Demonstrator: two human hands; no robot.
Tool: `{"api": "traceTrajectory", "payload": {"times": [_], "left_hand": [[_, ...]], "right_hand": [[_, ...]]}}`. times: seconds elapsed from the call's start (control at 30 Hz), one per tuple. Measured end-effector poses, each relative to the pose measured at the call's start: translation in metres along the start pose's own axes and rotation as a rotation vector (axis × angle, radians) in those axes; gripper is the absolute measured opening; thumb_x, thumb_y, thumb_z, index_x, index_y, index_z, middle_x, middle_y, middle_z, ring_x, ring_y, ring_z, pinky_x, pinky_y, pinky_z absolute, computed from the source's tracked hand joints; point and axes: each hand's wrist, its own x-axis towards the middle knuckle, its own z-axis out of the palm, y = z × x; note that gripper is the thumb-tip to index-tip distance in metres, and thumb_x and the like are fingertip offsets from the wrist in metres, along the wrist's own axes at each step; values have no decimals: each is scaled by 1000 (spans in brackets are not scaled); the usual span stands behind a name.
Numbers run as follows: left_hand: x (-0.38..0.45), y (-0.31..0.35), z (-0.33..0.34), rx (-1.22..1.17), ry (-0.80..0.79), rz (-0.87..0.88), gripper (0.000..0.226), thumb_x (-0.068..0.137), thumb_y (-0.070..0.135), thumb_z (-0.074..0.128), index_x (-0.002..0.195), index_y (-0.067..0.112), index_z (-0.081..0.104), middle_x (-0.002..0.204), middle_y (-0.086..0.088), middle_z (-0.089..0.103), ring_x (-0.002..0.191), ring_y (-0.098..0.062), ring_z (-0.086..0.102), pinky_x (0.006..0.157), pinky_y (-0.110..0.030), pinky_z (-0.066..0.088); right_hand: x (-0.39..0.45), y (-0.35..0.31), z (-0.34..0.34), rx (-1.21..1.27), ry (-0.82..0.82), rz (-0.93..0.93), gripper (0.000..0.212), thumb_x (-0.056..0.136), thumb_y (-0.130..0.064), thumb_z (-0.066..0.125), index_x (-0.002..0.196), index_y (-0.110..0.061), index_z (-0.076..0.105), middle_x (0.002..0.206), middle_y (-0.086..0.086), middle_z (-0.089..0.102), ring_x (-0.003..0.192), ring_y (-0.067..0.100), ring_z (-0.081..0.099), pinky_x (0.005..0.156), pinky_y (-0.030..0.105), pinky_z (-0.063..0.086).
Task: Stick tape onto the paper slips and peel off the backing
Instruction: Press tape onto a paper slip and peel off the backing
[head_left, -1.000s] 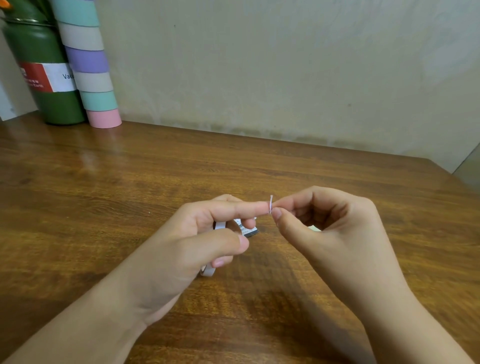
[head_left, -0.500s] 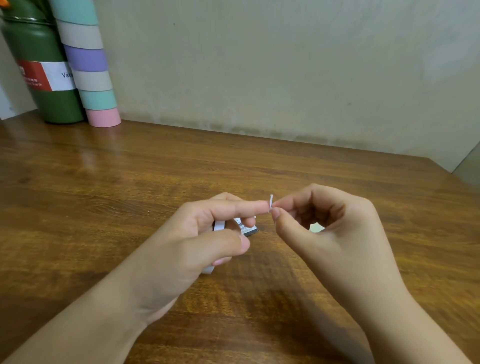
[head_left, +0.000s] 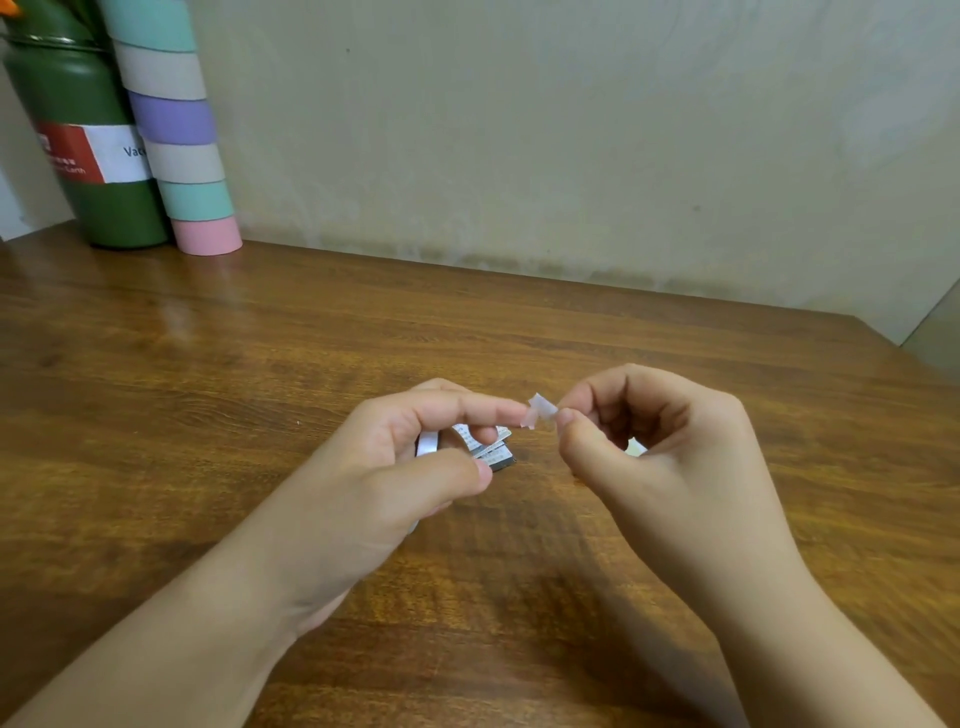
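Note:
A small white piece of tape (head_left: 540, 409) stretches between my two hands above the wooden table (head_left: 260, 364). My right hand (head_left: 660, 462) pinches its right end between thumb and forefinger. The forefinger tip of my left hand (head_left: 395, 467) touches the tape's left end. The lower fingers of my left hand curl round a white tape roll (head_left: 427, 443), mostly hidden. A small stack of printed paper slips (head_left: 493, 452) lies on the table just under my left fingers. A bit of white shows behind my right hand; I cannot tell what it is.
A green flask (head_left: 78, 145) with a red and white label stands at the back left corner. Beside it rises a stack of pastel tape rolls (head_left: 176, 130). A beige wall runs behind the table. The table's right edge drops off at far right.
The tape piece, seen edge-on before, has now turned and spread open between my fingertips. My right hand has drawn slightly to the right. My left hand has barely moved.

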Motion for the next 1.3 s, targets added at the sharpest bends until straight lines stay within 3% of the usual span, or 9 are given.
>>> {"api": "traceTrajectory", "payload": {"times": [0.23,0.33,0.43,0.53,0.63,0.83,0.93,1.07,1.3], "left_hand": [[3,3,-3,66,183,-76,29,66,23,55,86,32,75,79,17,59,48,-2,38,55,-19,33],[5,4,-4,131,272,-78,15,78,23,62,85,28,75,64,26,59,45,2,44,53,-21,29],[8,-1,-5,178,343,-97,21,89,11,57,83,24,73,50,26,54,44,9,47,51,-17,28],[10,-7,-9,210,396,-95,25,87,10,57,78,27,73,52,24,57,40,-3,34,45,-19,28],[11,-9,-11,248,418,-104,24,85,8,56,79,26,72,44,21,52,39,-7,24,39,-15,23],[13,-9,-15,282,468,-120,24,82,12,57,76,30,73,94,1,71,70,-22,54,58,-24,33],[13,-8,-15,276,487,-126,25,83,13,57,73,31,72,96,2,72,83,-26,60,60,-22,34],[13,-8,-17,260,494,-124,26,83,13,56,67,29,70,95,3,72,88,-28,62,60,-20,34],[13,-7,-18,246,505,-142,23,83,13,56,71,28,71,97,3,71,82,-19,59,56,-13,36]], "right_hand": [[9,13,-8,-24,72,104,15,80,-14,66,65,-16,67,50,-12,52,45,0,41,45,7,32],[17,35,-15,-205,69,177,15,87,-22,62,73,-21,67,55,-11,58,45,1,44,45,8,32],[25,60,-20,-440,20,282,17,92,-28,56,79,-25,66,68,-9,64,54,3,50,49,18,35],[29,74,-21,-500,9,373,16,89,-34,62,78,-22,65,72,-7,63,70,6,56,52,22,37],[30,78,-21,-477,41,391,13,84,-28,69,74,-22,63,71,-6,61,67,5,54,51,20,36],[30,80,-22,-488,37,417,5,88,-25,64,83,-26,66,81,-8,64,77,6,56,57,22,40],[30,79,-21,-513,41,424,11,89,-32,63,81,-24,65,82,-5,64,81,11,57,58,25,41],[29,80,-21,-490,97,414,9,83,-19,70,77,-21,62,80,-6,63,79,9,56,60,24,41],[26,75,-18,-476,99,361,15,89,-27,62,104,-25,65,94,-13,59,98,9,55,84,29,46]]}}
